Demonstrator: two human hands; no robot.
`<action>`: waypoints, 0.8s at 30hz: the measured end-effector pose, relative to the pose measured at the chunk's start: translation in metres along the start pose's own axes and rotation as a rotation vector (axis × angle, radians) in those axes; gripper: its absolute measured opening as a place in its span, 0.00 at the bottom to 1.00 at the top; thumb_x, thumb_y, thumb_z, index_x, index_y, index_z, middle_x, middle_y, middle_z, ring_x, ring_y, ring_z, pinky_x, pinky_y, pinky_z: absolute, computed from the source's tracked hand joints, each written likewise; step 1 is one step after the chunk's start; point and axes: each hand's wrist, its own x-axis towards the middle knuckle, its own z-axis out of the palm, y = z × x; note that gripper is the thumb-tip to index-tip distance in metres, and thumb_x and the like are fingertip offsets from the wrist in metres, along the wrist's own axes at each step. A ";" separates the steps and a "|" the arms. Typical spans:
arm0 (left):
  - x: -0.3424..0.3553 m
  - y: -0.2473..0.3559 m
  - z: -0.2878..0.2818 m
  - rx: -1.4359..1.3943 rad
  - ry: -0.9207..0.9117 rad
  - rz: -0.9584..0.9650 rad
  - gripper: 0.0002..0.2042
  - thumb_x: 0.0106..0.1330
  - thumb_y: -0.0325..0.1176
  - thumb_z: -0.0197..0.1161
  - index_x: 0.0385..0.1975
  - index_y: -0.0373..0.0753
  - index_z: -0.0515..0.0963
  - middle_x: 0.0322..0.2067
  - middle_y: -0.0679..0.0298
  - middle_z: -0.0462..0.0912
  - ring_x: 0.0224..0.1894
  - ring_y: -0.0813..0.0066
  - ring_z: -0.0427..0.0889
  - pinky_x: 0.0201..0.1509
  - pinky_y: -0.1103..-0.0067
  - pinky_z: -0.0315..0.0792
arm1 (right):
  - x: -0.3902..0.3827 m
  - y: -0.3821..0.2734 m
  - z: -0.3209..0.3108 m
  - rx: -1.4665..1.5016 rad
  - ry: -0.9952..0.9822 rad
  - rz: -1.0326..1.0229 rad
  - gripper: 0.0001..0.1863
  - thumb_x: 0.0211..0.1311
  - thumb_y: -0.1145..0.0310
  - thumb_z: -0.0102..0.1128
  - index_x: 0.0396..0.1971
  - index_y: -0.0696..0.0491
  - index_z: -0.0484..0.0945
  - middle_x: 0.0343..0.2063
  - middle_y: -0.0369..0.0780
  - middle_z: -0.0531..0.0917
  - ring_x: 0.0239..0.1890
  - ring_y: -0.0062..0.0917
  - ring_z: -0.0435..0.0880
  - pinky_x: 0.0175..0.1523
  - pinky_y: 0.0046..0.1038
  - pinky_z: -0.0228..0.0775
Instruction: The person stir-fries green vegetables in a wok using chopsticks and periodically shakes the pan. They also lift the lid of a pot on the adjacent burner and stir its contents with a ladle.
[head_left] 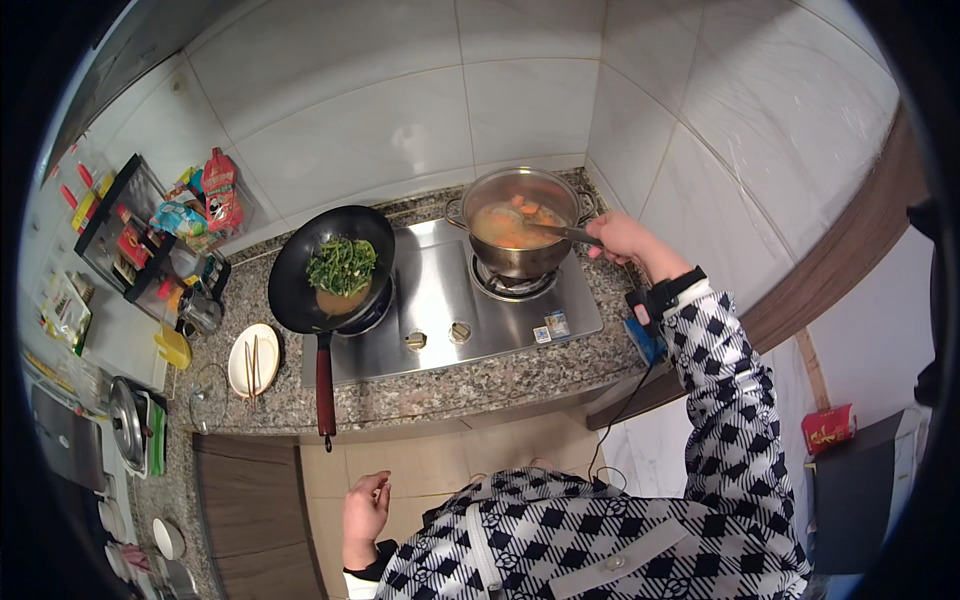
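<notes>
At the right burner, my right hand is closed round the dark handle of a ladle. Its lower end dips into the soup, so the bowl is mostly hidden. The steel pot has two side handles and holds broth with orange chunks. On the left burner sits a black wok with cooked leafy greens and some brownish liquid; its dark red handle points toward me. Empty, my left hand hangs in front of the counter below that handle, fingers loosely bent and apart.
Chopsticks lie across a white oval dish left of the wok. A black rack with packets stands at the far left. The steel gas stove is set in the speckled counter; a dark cord hangs at the right.
</notes>
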 end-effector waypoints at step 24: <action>-0.005 0.019 0.012 0.109 -0.054 -0.004 0.09 0.61 0.28 0.63 0.41 0.41 0.82 0.36 0.56 0.84 0.37 0.57 0.84 0.41 0.69 0.78 | -0.032 0.032 0.040 0.593 0.393 -0.413 0.06 0.62 0.70 0.58 0.36 0.55 0.78 0.20 0.37 0.79 0.17 0.18 0.77 0.22 0.20 0.69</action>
